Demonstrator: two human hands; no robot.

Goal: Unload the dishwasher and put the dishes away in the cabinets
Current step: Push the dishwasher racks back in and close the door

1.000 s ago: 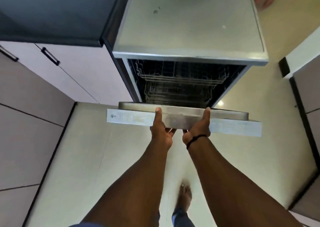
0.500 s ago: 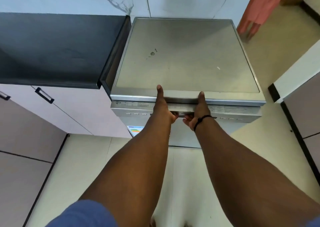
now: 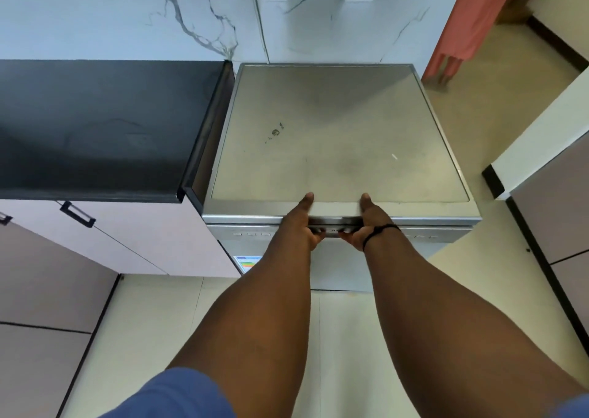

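Black counter point(image 3: 95, 124) at left, pale cabinets point(image 3: 134, 236) below; steel dishwasher point(image 3: 338, 137) centre, door closed; left hand point(image 3: 301, 223) and right hand point(image 3: 366, 226) both grasp door handle point(image 3: 333, 223), thumbs on top edge; pink cloth point(image 3: 468, 22) far right

One head-worn camera looks forward and steeply down from above the dishwasher point(image 3: 338, 137), close in. The wall point(image 3: 111, 13) fills the top edge, the floor point(image 3: 153, 322) the bottom, both forearms reaching in from below.
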